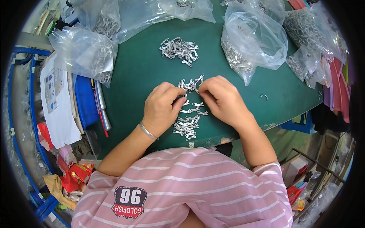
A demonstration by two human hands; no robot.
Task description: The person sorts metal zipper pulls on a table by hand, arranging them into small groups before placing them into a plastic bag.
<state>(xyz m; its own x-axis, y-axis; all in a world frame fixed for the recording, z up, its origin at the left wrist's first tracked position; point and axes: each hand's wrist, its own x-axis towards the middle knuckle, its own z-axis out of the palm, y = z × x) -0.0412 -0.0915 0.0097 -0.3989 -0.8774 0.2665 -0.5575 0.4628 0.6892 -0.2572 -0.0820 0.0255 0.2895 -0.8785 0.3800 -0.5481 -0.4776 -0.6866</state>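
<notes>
Both my hands work over a small cluster of silver metal pieces [188,86], elongated, with a loop at one end like zipper pulls. On the cluster's left side, my left hand [161,108], with a silver bangle on its wrist, has thumb and forefinger curled around a piece. From the right, my right hand [223,99] pinches at the cluster's edge, its fingertips partly hiding what they hold. Below the hands, similar pieces [186,126] lie in loose rows toward the near table edge. A larger heap [179,50] of them sits farther back.
Clear plastic bags of metal parts [85,53] stand back left, and more bags [253,41] back right. A curved metal ring [264,97] lies alone on the green table [140,62]. At left are a blue bin [85,100] and a blue rack [15,114].
</notes>
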